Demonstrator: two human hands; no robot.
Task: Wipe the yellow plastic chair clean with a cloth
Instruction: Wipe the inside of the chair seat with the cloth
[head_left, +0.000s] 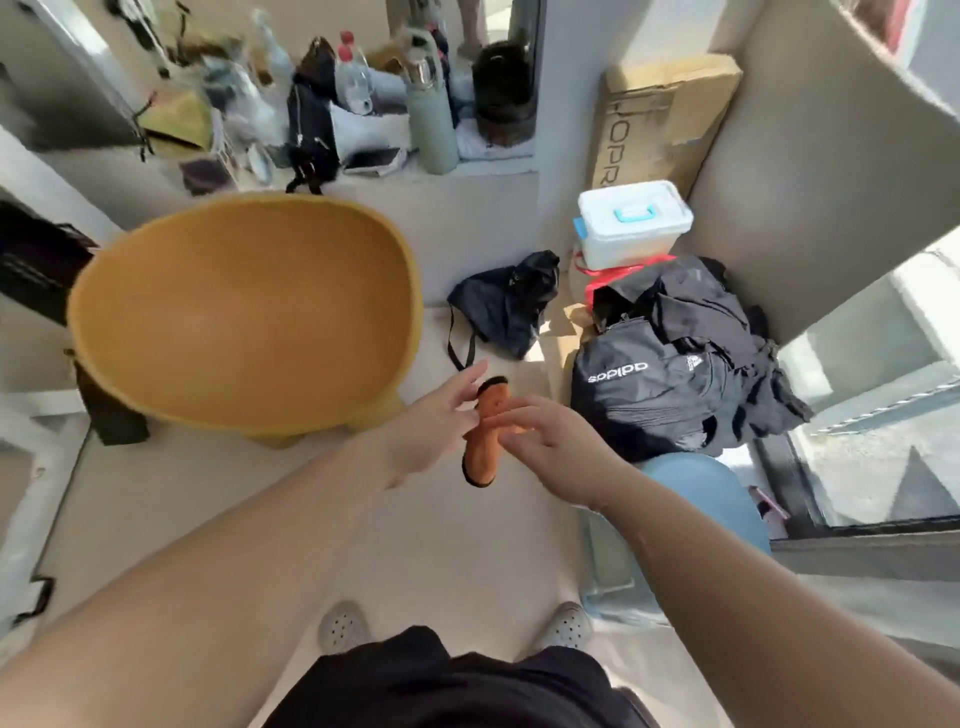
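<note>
The yellow plastic chair (244, 312) stands on the floor at left centre, its rounded seat shell facing up and its short legs below. To its right, both hands hold a folded orange cloth with a black edge (485, 441) above the floor. My left hand (434, 421) pinches the cloth from the left with its fingers partly stretched. My right hand (550, 441) grips it from the right. The cloth hangs down between them, apart from the chair.
A black backpack (675, 374) and a black bag (509, 306) lie on the floor at right. Behind them sit a white storage box (631, 223) and a cardboard box (660, 124). A cluttered ledge (493, 166) with bottles runs along the back. A blue stool (696, 499) is near my right arm.
</note>
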